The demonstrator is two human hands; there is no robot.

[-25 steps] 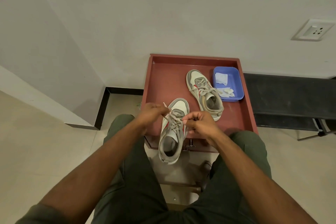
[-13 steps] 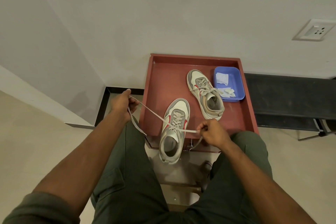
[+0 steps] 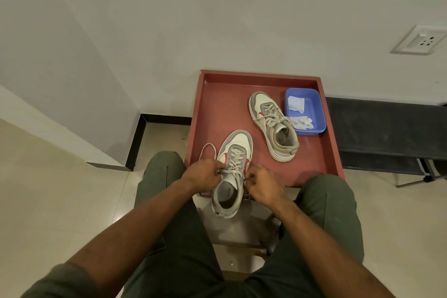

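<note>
L hand [image 3: 205, 173] pinches lace [image 3: 228, 171] w/ loop beside shoe [image 3: 238, 144]; R hand [image 3: 262, 182] pinches its other end, at tray [image 3: 217, 104] front edge.

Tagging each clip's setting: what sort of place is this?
Probably a plain indoor room, home or office, at a wall corner: painted wall with an electrical socket, glossy tiled floor with black skirting, and a low red-brown tray table bearing the sneaker being laced.
</note>
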